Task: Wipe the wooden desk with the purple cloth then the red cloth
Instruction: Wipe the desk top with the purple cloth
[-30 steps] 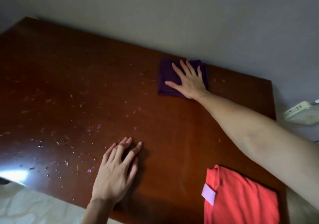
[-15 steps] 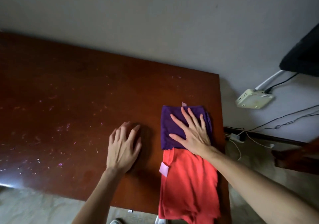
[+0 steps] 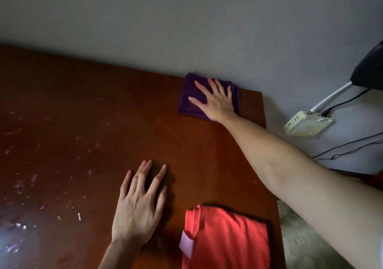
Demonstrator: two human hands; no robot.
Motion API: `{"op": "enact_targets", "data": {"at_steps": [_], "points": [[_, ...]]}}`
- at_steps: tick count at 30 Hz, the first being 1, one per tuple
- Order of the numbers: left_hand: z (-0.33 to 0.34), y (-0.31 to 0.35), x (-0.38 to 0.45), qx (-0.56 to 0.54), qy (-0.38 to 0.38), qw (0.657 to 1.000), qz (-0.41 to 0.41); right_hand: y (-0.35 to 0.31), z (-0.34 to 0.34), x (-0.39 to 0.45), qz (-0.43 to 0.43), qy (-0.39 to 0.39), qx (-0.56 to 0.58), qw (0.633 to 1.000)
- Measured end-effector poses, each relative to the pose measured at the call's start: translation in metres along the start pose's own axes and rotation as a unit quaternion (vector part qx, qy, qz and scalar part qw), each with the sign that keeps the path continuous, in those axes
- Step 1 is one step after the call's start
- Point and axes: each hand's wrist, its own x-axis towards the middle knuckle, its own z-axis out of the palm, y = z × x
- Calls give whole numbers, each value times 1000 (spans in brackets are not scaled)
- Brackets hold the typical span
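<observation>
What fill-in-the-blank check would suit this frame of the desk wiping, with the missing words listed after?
1. The right hand presses flat on the ____ cloth.
2. The left hand rests flat on the bare ____.
3. The red cloth lies at the desk's near edge with ____ hand on it.
4. The purple cloth sits at the desk's far edge, by the ____.

Missing words: purple; desk; no; wall
</observation>
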Motion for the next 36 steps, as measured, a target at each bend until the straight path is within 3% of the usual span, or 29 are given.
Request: {"op": "enact_targets", "data": {"at_steps": [5, 12, 16, 22, 30, 36], "points": [[1, -4, 1, -6, -1, 1000, 3, 8, -2, -37, -38, -22, -7, 999], [-1, 1, -1, 1, -12, 1000, -6, 74, 13, -240, -54, 26, -33, 998], [1, 2, -2, 11, -13, 1000, -5, 82, 24, -288, -23, 47, -28, 998], [2, 3, -1, 22, 0, 1000, -6, 88, 11, -219, -44, 33, -32, 998], [8, 0, 1, 23, 12, 1000, 9, 64, -10, -29, 115, -1, 13, 993], [6, 4, 2, 9, 14, 1000, 10, 27, -4, -48, 114, -22, 7, 993]]}}
